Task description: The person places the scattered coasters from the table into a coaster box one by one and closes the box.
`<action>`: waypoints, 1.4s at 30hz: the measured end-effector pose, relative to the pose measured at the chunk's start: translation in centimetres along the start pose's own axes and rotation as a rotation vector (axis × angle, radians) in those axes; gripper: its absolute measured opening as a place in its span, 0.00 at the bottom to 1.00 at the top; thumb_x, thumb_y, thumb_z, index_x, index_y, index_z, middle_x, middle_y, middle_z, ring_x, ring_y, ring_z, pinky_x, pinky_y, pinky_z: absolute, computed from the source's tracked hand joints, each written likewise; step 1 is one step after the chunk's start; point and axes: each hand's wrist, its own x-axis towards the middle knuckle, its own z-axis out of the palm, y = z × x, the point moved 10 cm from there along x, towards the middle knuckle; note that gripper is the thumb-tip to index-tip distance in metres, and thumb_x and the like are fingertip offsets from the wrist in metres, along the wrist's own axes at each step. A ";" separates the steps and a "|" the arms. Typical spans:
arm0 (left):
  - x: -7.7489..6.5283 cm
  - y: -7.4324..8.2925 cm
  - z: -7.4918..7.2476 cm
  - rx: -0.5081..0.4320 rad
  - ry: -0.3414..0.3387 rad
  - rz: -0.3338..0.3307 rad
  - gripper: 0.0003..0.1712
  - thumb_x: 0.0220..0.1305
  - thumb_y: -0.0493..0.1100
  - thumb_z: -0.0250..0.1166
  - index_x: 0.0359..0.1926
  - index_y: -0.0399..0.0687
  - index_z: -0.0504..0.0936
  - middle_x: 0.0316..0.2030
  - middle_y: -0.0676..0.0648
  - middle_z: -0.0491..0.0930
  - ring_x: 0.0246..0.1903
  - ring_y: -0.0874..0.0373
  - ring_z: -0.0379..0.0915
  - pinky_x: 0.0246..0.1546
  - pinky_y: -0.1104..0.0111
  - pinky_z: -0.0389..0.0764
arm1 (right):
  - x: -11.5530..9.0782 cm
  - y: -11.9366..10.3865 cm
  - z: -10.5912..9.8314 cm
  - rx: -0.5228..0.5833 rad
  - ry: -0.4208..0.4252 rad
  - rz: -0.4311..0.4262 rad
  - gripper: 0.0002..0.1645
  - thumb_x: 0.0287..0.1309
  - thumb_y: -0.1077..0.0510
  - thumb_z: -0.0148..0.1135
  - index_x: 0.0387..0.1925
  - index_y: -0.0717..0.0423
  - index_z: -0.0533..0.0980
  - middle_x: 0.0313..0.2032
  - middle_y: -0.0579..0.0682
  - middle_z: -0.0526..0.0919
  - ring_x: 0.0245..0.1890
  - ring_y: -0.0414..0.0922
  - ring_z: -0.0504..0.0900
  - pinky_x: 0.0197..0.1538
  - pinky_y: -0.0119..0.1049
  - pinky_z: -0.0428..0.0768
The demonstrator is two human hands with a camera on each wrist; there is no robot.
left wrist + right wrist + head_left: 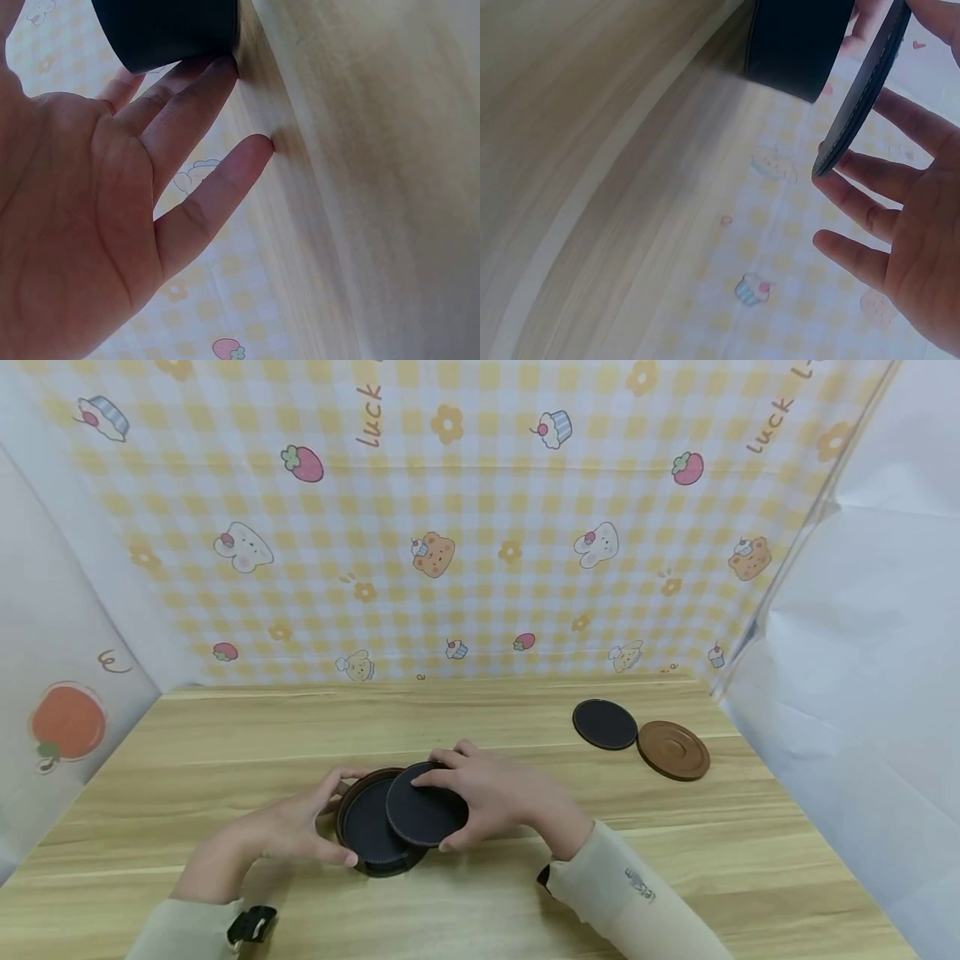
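A round black coaster (427, 806) with a stitched rim is pinched by its edge in my right hand (487, 793). It tilts over the right part of a round dark coaster holder (382, 867), overlapping its opening in the head view. In the right wrist view the coaster (862, 94) stands apart from the holder's side wall (795, 49). My left hand (288, 831) grips the holder from the left, thumb at the near rim and fingers round the far side. In the left wrist view, fingertips touch the holder's wall (172, 30) low down. A black round surface (367, 822) shows inside the holder.
Toward the back right of the wooden table (300, 727) lie another black coaster (604, 724) and a brown round coaster (673, 750) with ringed grooves, edge to edge. A yellow checked cloth (480, 502) hangs behind, with white sheets (862, 652) at both sides.
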 end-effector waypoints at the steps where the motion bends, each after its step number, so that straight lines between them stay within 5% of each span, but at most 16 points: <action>1: 0.0 0.0 0.0 0.000 -0.002 0.004 0.59 0.50 0.51 0.78 0.72 0.45 0.49 0.65 0.32 0.68 0.66 0.30 0.62 0.61 0.33 0.63 | 0.2 -0.2 0.1 -0.001 -0.004 -0.005 0.47 0.48 0.32 0.71 0.70 0.31 0.66 0.73 0.49 0.63 0.63 0.45 0.67 0.56 0.37 0.77; 18: 0.2 0.0 0.0 -0.003 -0.016 0.014 0.58 0.51 0.50 0.77 0.73 0.47 0.49 0.65 0.34 0.68 0.66 0.33 0.64 0.62 0.35 0.65 | 3.3 -2.9 0.9 -0.046 -0.024 -0.072 0.47 0.50 0.30 0.69 0.70 0.33 0.66 0.71 0.46 0.64 0.63 0.44 0.66 0.61 0.39 0.76; 33: 0.1 -0.3 0.0 -0.004 -0.026 -0.063 0.58 0.51 0.51 0.78 0.73 0.49 0.48 0.67 0.29 0.65 0.67 0.29 0.61 0.61 0.33 0.64 | 4.6 -3.4 1.5 -0.068 -0.039 -0.083 0.46 0.51 0.30 0.68 0.70 0.32 0.66 0.72 0.46 0.64 0.63 0.44 0.66 0.63 0.41 0.75; 42: 0.1 -0.2 0.1 -0.032 -0.033 -0.046 0.58 0.52 0.49 0.77 0.73 0.46 0.47 0.68 0.27 0.63 0.68 0.26 0.58 0.61 0.32 0.64 | 4.9 -3.5 1.6 -0.084 -0.052 -0.076 0.46 0.51 0.30 0.68 0.71 0.31 0.65 0.72 0.46 0.62 0.64 0.45 0.65 0.63 0.42 0.75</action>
